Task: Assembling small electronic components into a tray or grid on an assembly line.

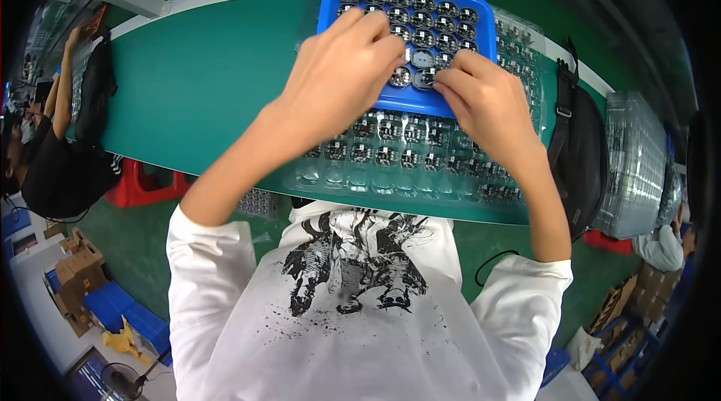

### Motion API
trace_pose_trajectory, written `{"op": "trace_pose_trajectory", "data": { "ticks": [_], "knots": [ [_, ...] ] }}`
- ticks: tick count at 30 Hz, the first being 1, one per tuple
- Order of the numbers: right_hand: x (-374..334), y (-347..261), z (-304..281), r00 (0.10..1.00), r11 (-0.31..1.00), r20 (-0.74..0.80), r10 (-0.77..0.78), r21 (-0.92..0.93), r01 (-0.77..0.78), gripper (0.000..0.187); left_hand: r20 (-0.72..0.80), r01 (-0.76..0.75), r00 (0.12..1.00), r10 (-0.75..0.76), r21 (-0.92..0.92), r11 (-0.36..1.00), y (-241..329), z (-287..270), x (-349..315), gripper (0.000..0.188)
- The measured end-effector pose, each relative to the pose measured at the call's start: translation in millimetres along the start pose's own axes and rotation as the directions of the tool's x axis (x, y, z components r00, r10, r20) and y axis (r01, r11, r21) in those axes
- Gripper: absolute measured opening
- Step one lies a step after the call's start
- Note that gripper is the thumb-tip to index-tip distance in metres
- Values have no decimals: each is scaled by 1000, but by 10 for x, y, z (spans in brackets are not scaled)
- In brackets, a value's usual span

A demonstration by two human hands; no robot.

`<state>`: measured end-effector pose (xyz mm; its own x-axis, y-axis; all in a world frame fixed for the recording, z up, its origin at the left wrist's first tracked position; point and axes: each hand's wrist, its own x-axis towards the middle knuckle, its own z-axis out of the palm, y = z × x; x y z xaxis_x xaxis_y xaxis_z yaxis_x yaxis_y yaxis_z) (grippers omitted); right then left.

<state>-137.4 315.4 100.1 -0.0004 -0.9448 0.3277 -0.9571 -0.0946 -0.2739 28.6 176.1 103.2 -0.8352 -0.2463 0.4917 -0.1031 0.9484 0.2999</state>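
The fingers of the right hand (492,93) were drawn together in a pinch on a small circuit board (429,75), low over the near edge of the blue tray (413,104). The left hand (338,70) arched over the tray's left part, its fingers curled and close together; whether they gripped anything could not be told. Rows of round units (423,20) filled the far part of the tray. A clear moulded tray (357,177) bearing more boards showed on the near side of the blue tray, and others to its right. Left of it stretched the green tabletop (188,70). Well to its right lay a black bag (588,153), then a stack of clear trays (635,161).
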Motion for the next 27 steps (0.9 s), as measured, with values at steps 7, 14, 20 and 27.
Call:
{"op": "trace_pose_trajectory", "data": {
  "ticks": [7, 14, 20, 27],
  "knots": [
    [25, 9, 116, 999, 998, 9, -42, -41, 42, 8, 123, 27, 992, -30, 26, 999, -177, 257, 82, 6],
    [52, 6, 146, 998, 997, 20, -63, -39, 64, 9, 148, 12, 989, -19, 54, 998, -200, 237, 62, 7],
    [55, 4, 162, 995, 994, 14, -97, -53, 97, 8, 140, -6, 990, -1, 50, 999, -199, 243, 37, 7],
    [41, -12, 142, 995, 993, 8, -98, -69, 98, 8, 127, -26, 992, 22, 32, 999, -187, 256, 38, 5]
  ]
}}
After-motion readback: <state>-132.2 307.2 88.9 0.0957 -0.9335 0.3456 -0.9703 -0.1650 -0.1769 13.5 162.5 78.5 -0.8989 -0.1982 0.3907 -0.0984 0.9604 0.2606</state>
